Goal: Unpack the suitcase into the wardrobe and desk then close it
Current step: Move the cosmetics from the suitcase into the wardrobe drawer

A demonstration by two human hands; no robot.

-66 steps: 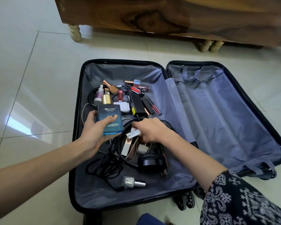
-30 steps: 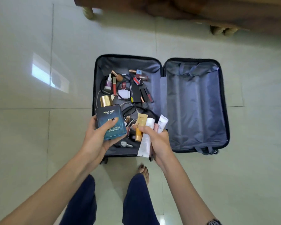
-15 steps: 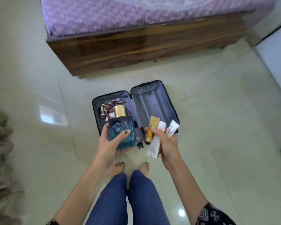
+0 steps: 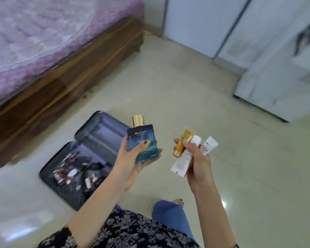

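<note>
My left hand (image 4: 131, 163) grips a blue perfume bottle (image 4: 142, 140) with a gold cap, held upright in front of me. My right hand (image 4: 197, 158) holds a bunch of tubes (image 4: 184, 154): an orange-gold one, a long white one and a small white one. The open suitcase (image 4: 100, 133) lies on the floor at my lower left, grey lining up. Its near half holds several small cosmetics (image 4: 70, 169) and black cables; its far half looks bare.
A wooden bed frame (image 4: 64, 83) with a purple cover stands to the left. White wardrobe doors (image 4: 204, 24) and a pale cabinet (image 4: 279, 86) stand at the right. Tiled floor (image 4: 186, 86) lies between. My foot (image 4: 177, 201) shows below.
I have stood up from the suitcase and turned right, toward the white wardrobe. Both hands lifted their items out and keep carrying them; the suitcase has slid to the lower left of view.
</note>
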